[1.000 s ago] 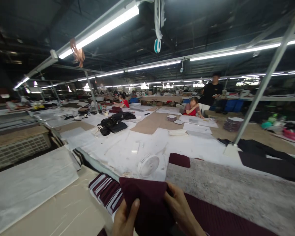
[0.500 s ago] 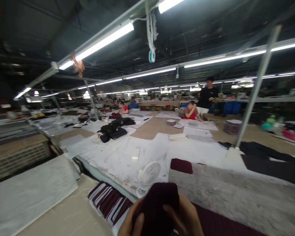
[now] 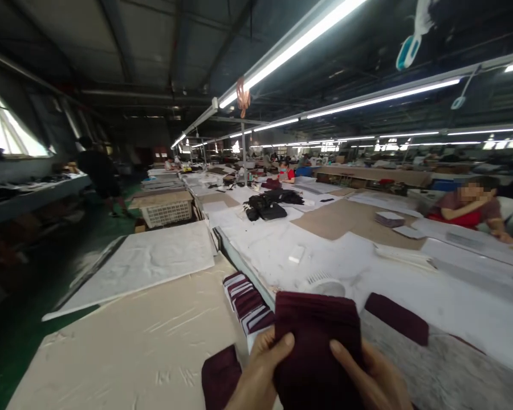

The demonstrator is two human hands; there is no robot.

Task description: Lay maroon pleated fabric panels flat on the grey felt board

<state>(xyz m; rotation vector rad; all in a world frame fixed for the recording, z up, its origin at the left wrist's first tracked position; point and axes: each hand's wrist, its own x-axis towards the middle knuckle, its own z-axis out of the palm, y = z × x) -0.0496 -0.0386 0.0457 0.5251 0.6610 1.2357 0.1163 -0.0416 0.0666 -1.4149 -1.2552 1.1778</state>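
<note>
Between my two hands is a stack of dark maroon fabric pieces (image 3: 318,341), held upright, its layered top edge showing. My left hand (image 3: 263,367) grips the left side, thumb on the near face. On the right side my right hand (image 3: 370,370) is closed, its thumb also pressed on the cloth. Left of my left hand lies another maroon fabric piece (image 3: 222,376) on the beige-covered table. Just beyond it sits a row of maroon and pale-grey folded pieces (image 3: 247,302). A further maroon piece (image 3: 396,319) rests to the right.
A white fan (image 3: 322,283) stands partly hidden behind the stack. Dark garments (image 3: 271,205) lie farther along the white-covered table (image 3: 256,245). A plastic crate (image 3: 169,212) is at the left. One person (image 3: 470,205) sits at the right; another (image 3: 98,171) is in the left aisle.
My view has swung left, bringing the aisle, windows and a person there into sight. The stack has come up, its broad face turned toward me, still in both hands.
</note>
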